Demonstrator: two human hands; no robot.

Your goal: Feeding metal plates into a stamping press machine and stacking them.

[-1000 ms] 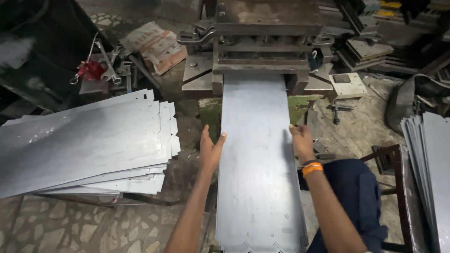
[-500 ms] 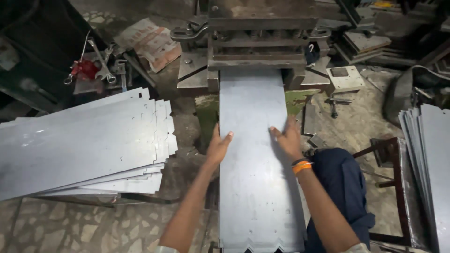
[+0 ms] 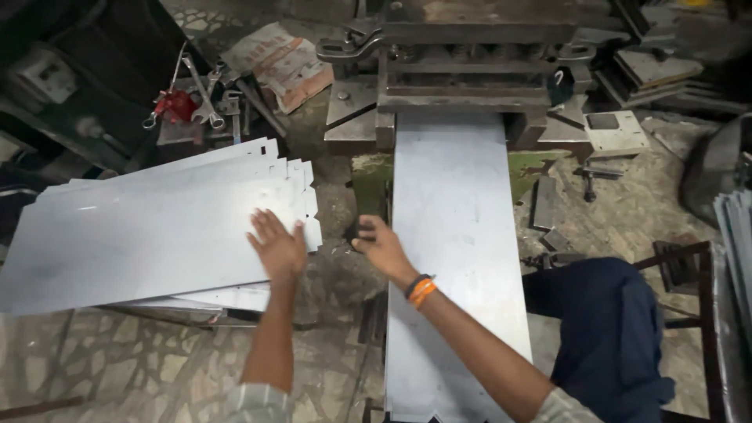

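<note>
Resting flat with fingers spread, the left hand (image 3: 278,247) lies palm-down on the near right corner of a stack of grey metal sheets (image 3: 157,227), grasping nothing. The right hand (image 3: 380,244) is loosely curled at the left edge of a long metal sheet (image 3: 454,235), its fingers bent around or against that edge; whether they truly pinch the sheet cannot be told, since the fingertips are hidden behind the hand and a dark shape there.

The long sheet runs from just beside the right hand away into the mouth of a heavy press machine (image 3: 470,55) well ahead of both hands, and back towards the person under the right forearm. Its near end is cut off by the bottom of the view. The stack's lower sheets are mostly hidden by the top one, and its left end fades into shadow.

Both forearms reach forward from the bottom edge, the left nearly straight ahead, the right angled inwards across the long sheet. An orange wristband (image 3: 421,290) sits on the right wrist. A dark blue trouser leg (image 3: 603,329) shows to the right of that arm. Spanners and a red tool (image 3: 184,106) lie far ahead of the left hand.
</note>
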